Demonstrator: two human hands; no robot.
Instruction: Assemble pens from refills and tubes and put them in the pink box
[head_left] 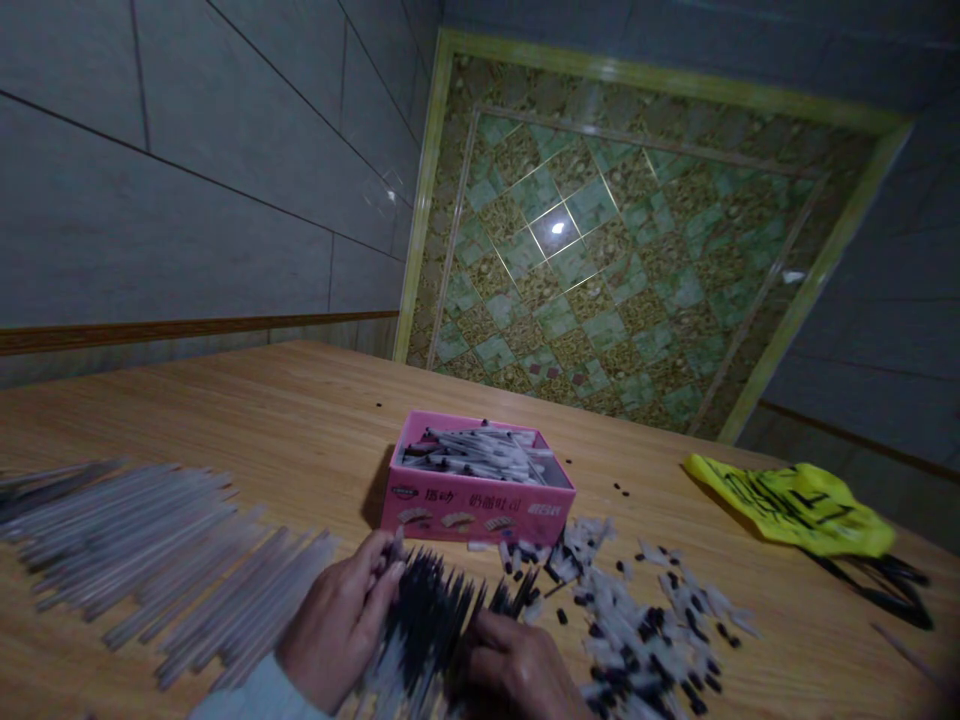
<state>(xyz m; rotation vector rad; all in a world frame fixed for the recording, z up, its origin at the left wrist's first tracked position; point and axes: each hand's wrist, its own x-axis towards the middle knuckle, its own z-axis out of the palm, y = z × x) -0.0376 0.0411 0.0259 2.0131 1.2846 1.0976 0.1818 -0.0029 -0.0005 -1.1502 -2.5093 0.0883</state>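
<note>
My left hand (341,615), with a light blue sleeve, is closed with thumb and forefinger pinched around something small and blurred. My right hand (514,665) has its fingers curled down at the right side of a bunch of dark, thin refills (427,610); what its fingertips hold is hidden. Just beyond the hands stands a pink box (476,512) filled with whitish pen parts (480,450). Many clear tubes (142,540) lie in rows to the left. Small clear and black caps (645,630) are scattered in a pile to the right.
A yellow bag (802,505) with black lettering lies at the right of the wooden table (247,400), beside a black strap-like item (889,590). A tiled wall (225,180) rises at the left. Past the far edge is a green patterned tile panel (600,260).
</note>
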